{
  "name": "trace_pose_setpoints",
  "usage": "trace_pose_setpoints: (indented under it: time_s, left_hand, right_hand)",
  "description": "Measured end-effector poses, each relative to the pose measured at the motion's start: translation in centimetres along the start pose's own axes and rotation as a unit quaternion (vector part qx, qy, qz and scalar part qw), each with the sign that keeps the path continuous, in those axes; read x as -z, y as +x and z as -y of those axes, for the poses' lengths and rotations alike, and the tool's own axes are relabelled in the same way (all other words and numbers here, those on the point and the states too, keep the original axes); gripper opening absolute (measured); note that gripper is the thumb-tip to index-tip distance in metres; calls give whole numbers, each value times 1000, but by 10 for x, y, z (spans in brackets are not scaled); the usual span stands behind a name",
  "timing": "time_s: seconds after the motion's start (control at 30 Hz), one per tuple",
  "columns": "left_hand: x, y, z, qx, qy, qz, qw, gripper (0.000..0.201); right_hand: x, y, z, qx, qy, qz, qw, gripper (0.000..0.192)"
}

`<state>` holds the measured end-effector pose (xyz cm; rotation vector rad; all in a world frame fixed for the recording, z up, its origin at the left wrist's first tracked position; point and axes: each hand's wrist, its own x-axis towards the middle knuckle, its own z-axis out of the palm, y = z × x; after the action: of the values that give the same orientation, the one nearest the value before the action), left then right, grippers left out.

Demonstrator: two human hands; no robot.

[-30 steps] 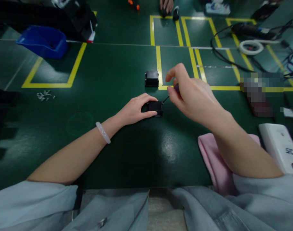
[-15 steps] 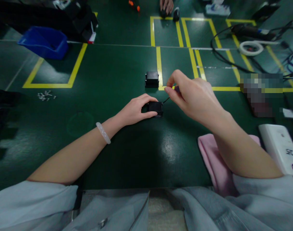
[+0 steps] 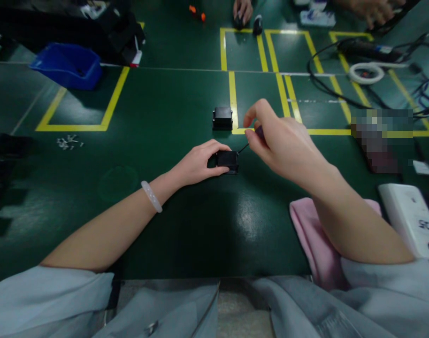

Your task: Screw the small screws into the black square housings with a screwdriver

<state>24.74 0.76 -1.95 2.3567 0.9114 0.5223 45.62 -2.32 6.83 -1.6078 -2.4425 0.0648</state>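
Note:
My left hand (image 3: 200, 163) grips a small black box-shaped part (image 3: 227, 160) on the green table, thumb on the near side and fingers on the far side. In my right hand (image 3: 279, 138) is a screwdriver (image 3: 259, 131) with a dark handle, mostly covered by the fingers. Its thin shaft slants down to the left, and the tip meets the right side of the black part. Just beyond stands a second black box-shaped part (image 3: 222, 118), touched by neither hand.
Small screws (image 3: 69, 142) lie in a pile at left, below a blue bin (image 3: 66, 65). At right are a pink cloth (image 3: 308, 220), a white device (image 3: 408, 216) and coiled cables (image 3: 367, 72). Other people's hands (image 3: 243, 10) show at the far side.
The right index finger has lifted slightly off the screwdriver handle, while the tip stays at the black part. Another person's hand has come into view at the top right.

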Motion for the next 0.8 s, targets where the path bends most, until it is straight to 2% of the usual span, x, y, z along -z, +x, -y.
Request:
trace_pose_setpoints:
  time_s: [0.2,0.4,0.57,0.8]
  left_hand:
    - [-1,-1,-1,4,-2,0,1000,38]
    - [0,0,-2,12,-4,7,1000,39]
    - [1,0,-3,18,-3,12,1000,39]
    - [1,1,-4,14,-4,12,1000,39]
  right_hand:
    - [0,1,0,-12,-11,3,1000,30]
    - [0,1,-2,-6,37,-11,999,29]
    - [0,1,-2,-15,18,-5,1000,29]
    - [-2,1,-2,-12,44,-16,999,29]
